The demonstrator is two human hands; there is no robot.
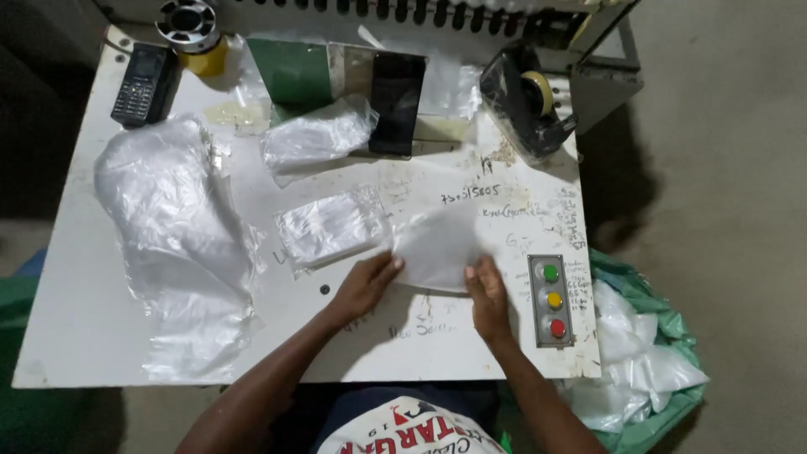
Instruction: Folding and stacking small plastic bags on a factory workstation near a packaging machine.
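Hands, left hand (pixel 363 286) and right hand (pixel 487 292), each pinching one clear plastic bag (pixel 437 248), beside two bag stacks (pixel 332 225).

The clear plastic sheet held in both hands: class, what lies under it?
Under the clear plastic sheet, held by left hand and right hand, the white table shows faintly; any scribbles there are blurred.

White bench (pixel 101 336), pretty scuffed and scribbled on in pen. Big crumpled plastic sheet (pixel 181 252) takes up the left side, phone (pixel 145 84) at the far left corner next to a yellow tape roll (pixel 195 38). Two clear bag stacks (pixel 329 227) (pixel 318 134) sit mid-bench, a green board (pixel 294 74) and a black tape dispenser (pixel 525 101) at the back. Thin white bag (pixel 437 248) lies flat near the front, and a three-button box (pixel 552 300) sits at the right edge.
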